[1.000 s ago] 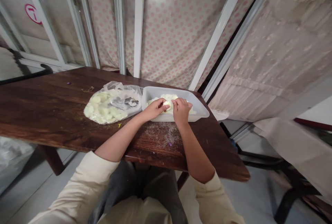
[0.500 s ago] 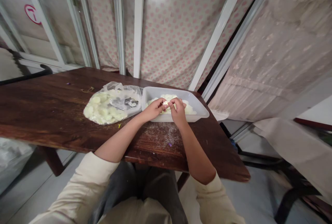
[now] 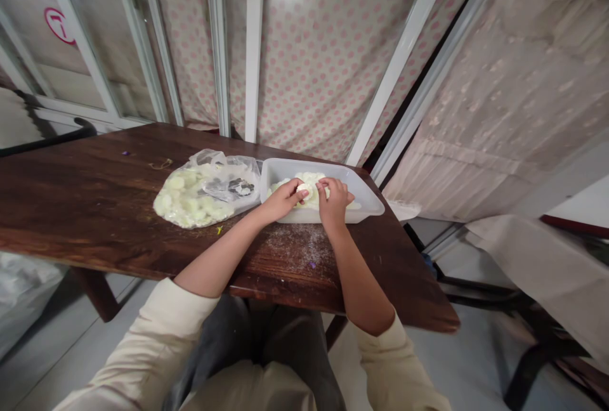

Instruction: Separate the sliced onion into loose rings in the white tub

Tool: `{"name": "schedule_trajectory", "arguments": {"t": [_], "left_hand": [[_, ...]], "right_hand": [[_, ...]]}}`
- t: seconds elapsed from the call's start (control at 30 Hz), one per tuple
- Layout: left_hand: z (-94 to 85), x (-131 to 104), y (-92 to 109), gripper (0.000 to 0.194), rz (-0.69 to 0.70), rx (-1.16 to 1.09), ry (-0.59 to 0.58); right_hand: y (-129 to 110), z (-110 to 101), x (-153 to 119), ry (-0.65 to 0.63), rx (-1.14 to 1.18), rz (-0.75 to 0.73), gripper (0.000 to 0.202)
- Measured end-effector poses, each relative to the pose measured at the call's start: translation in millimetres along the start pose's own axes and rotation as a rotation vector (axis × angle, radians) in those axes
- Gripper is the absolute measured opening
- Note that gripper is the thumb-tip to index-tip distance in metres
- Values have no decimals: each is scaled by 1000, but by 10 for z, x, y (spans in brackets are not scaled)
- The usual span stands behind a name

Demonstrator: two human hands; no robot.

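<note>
Over a white plastic tub on the table, my left hand is closed on a small round pale disc, pinched between thumb and fingers. My right hand is just to its right, thumb and fingertips pressed together; whatever is in them is too small to make out. Below both hands, a heap of similar pale yellow-white discs lies in the tub. Left of the tub rests a clear plastic bag full of more such pale round pieces. What the discs are made of cannot be told.
The dark wooden table carries pale crumbs along its front and a few purple and yellow scraps. Behind it stand framed glass panels with a dotted curtain. A dark metal frame stands right of the table.
My right hand has moved slightly right, away from my left hand, so the two no longer meet at the disc. My left hand has stayed in place with the disc.
</note>
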State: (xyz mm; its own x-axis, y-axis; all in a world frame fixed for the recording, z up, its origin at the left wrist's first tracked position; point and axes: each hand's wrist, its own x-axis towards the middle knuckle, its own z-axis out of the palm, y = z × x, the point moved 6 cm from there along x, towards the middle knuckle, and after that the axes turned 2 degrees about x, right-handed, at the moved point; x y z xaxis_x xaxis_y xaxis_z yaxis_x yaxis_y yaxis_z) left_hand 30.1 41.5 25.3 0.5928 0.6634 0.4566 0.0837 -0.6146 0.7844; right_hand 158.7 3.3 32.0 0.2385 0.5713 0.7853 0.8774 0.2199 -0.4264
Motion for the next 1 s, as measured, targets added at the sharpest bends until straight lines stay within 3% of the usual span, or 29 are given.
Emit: {"name": "schedule_trajectory", "arguments": {"t": [0.13,0.23,0.37,0.57,0.8,1.0], "left_hand": [[-3,3,-15,28,3,-28,4],[8,-2,13,29,1,-28,-17],[9,-16,75,30,11,14,-24],[2,-22,60,29,-1,8,-15],[-2,-2,8,29,23,-82,9],[28,-18,35,31,11,-91,-27]], "right_hand": [[-160,44,-16,-127,196,-143,31],[-215,71,-20,-185,309,-165,31],[-163,77,-5,-158,221,-137,32],[51,-5,25,-17,59,47,27],[-263,89,-43,-219,284,-189,27],[-284,84,-42,-191,294,-185,28]]}}
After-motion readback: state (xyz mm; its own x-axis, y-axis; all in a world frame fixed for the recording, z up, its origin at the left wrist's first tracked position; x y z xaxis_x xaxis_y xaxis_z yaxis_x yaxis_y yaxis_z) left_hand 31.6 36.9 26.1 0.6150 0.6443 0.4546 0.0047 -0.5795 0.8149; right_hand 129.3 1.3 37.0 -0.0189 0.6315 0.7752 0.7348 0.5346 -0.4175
